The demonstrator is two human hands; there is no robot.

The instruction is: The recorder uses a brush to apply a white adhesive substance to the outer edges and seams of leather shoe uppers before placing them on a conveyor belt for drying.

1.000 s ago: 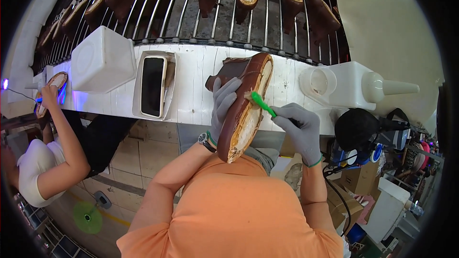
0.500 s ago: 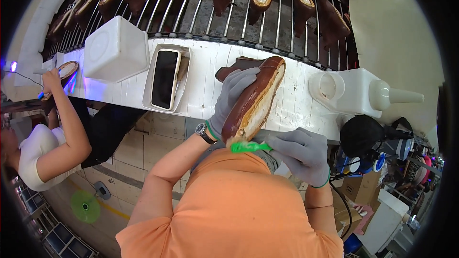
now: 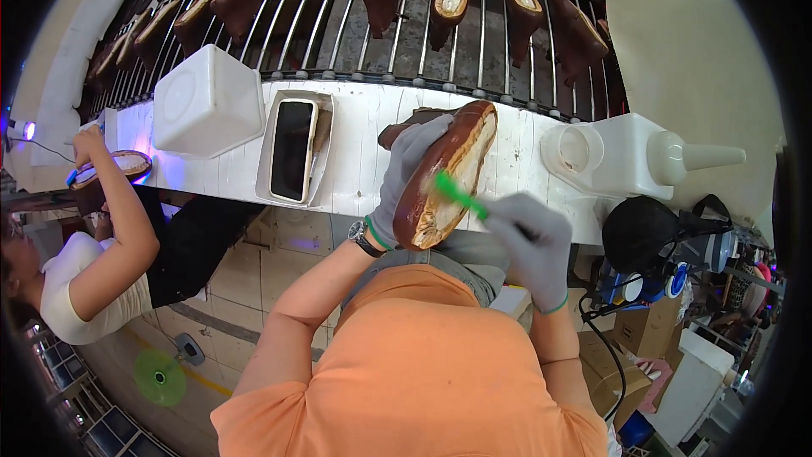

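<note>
My left hand (image 3: 408, 171), in a grey glove, grips a brown shoe upper (image 3: 448, 176) turned bottom side up over the edge of the white bench (image 3: 364, 161). My right hand (image 3: 530, 241), also gloved, holds a green brush (image 3: 459, 195) whose tip rests on the pale underside of the shoe. A watch sits on my left wrist.
A metal rod conveyor (image 3: 406, 25) behind the bench carries several brown shoe uppers. On the bench stand a white square container (image 3: 207, 106), a tray with a dark slab (image 3: 293, 152) and a white glue jug with a nozzle (image 3: 643, 152). A co-worker (image 3: 93, 237) works at the left.
My right hand has come back up from my lap and set the green brush on the shoe's underside. The shoe has stayed in my left hand.
</note>
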